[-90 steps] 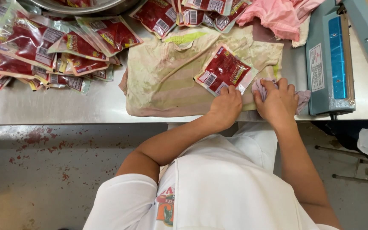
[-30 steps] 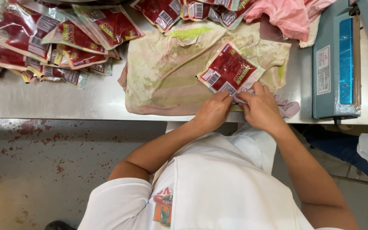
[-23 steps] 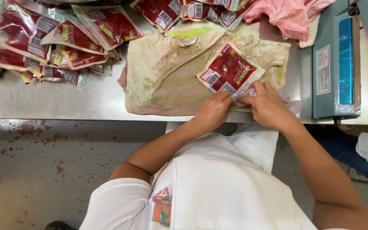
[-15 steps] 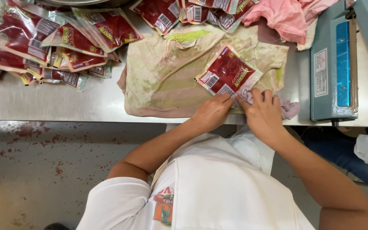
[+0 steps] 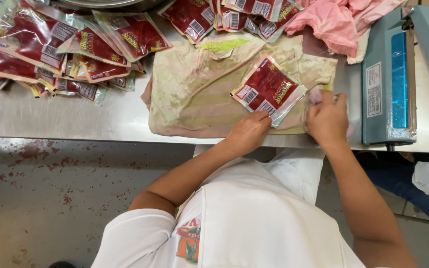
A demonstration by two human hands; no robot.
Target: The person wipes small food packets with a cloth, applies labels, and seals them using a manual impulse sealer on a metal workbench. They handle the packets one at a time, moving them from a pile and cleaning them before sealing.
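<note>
On the stained cloth [image 5: 194, 99], my left hand [image 5: 248, 133] pins the red pouch's [image 5: 266, 89] near edge, fingers flat; my right hand [image 5: 327, 119] has slid right, closed on a small pink rag [image 5: 316, 95], leaving the glossy film. Beyond the cloth lie crinkly pouches [image 5: 50, 49] on steel table [image 5: 65, 124].

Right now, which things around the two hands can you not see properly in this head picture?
- Left hand: its fingertips cover the near corner of the red pouch.
- Right hand: motion-blurred; the small pinkish thing under its fingers cannot be identified.
- Heat sealer: its raised arm is cut by the right edge.
- Metal bowl: cut by the top edge.
- Pile of pouches: cut by the left edge, overlapping each other.
</note>
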